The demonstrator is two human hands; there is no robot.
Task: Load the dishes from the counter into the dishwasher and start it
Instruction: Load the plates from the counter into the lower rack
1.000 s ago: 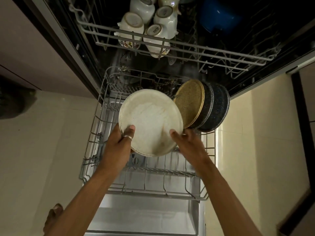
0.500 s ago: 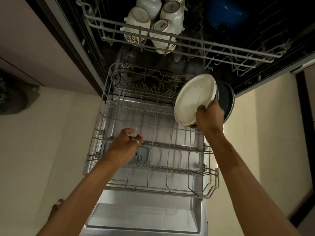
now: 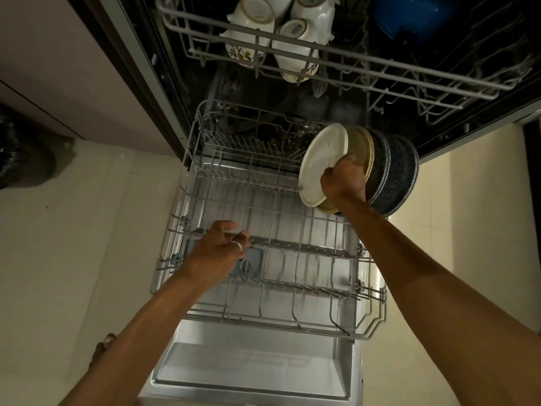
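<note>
Standing on edge at the two o'clock corner of the lower rack [image 3: 263,317], a tan plate [image 3: 363,148] and two dark speckled plates [image 3: 401,177] crowd just behind the white plate [image 3: 319,168], with upturned mugs [image 3: 292,51] in the upper rack [image 3: 351,65] toward twelve o'clock. The right hand [image 3: 345,180] curls its fingers round the white plate's near rim, holding it upright. The left hand [image 3: 216,253] hovers at the rack's nine o'clock side, fingers loosely spread and gripping nothing.
</note>
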